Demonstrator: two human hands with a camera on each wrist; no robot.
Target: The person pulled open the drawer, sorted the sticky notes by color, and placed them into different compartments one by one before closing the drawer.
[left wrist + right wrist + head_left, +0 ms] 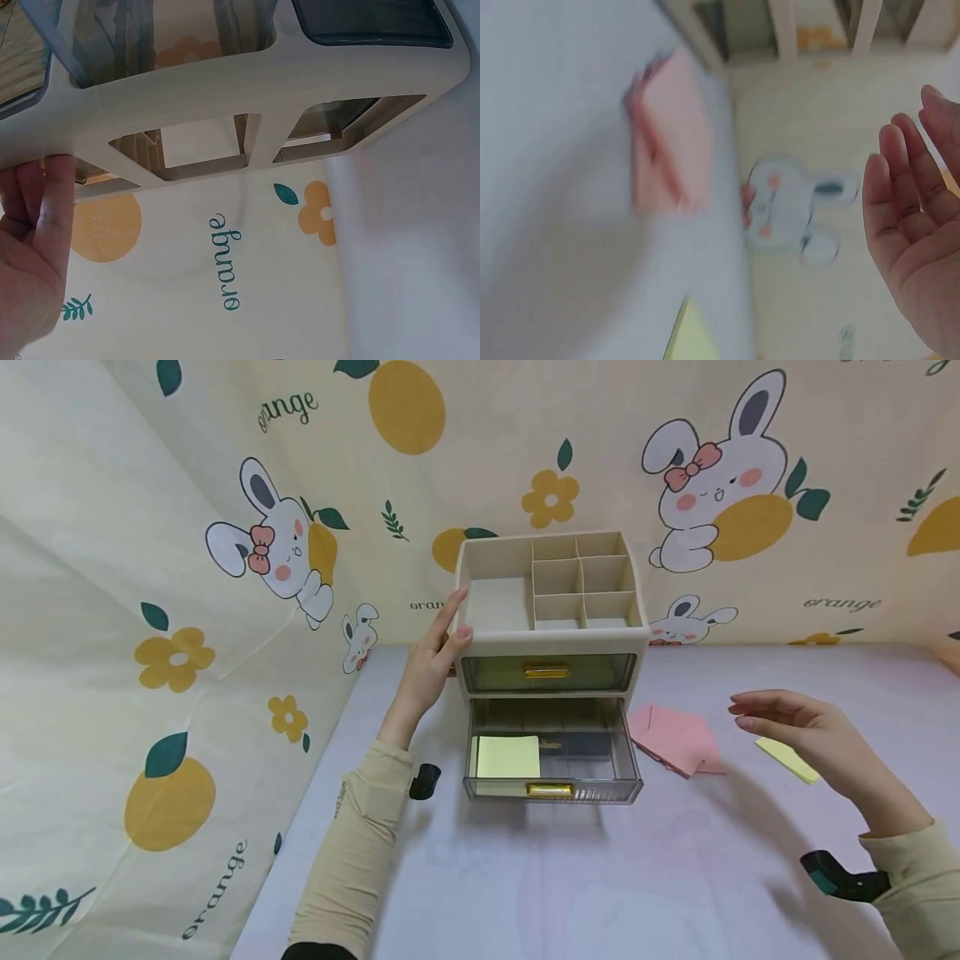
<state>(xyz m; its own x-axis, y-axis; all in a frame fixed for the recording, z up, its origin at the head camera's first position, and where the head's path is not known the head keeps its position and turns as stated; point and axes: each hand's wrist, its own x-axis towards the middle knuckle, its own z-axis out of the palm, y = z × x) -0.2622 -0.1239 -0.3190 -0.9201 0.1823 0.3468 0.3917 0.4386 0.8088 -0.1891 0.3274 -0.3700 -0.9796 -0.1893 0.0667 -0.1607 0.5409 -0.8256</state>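
So there's a cream desk box (551, 643) on a pale table (480, 877), split trays on top and two see-through drawers below; the upper drawer (487, 672) is pushed in, while the lower drawer (592, 791) is pulled out toward the person; a yellow note pad (508, 757) lies flat in its left part.

The left hand (431, 664) rests against the box's left wall, fingers fairly straight along the side and thumb at the front corner; reads to me like steadying, not lifting; the right hand (806, 731) hangs over the table to the right, fingers close together and lightly bent, thumb apart from them, nothing pinched.

Near that hand are the leftovers; a pink paper pile (678, 739) sits just right of the drawer, its sheets overlapping unevenly, and a second yellow pad (787, 760) lies beyond it, partly hidden by the hand in the head view.

My guess is we're mid-way through putting paper into the lower drawer, one pad in and the rest waiting; next move would call for the right hand to drop down, pinch one of them by an edge and carry it over the drawer front; I'd square up the pink stuff first, since loose sheets could slide apart.
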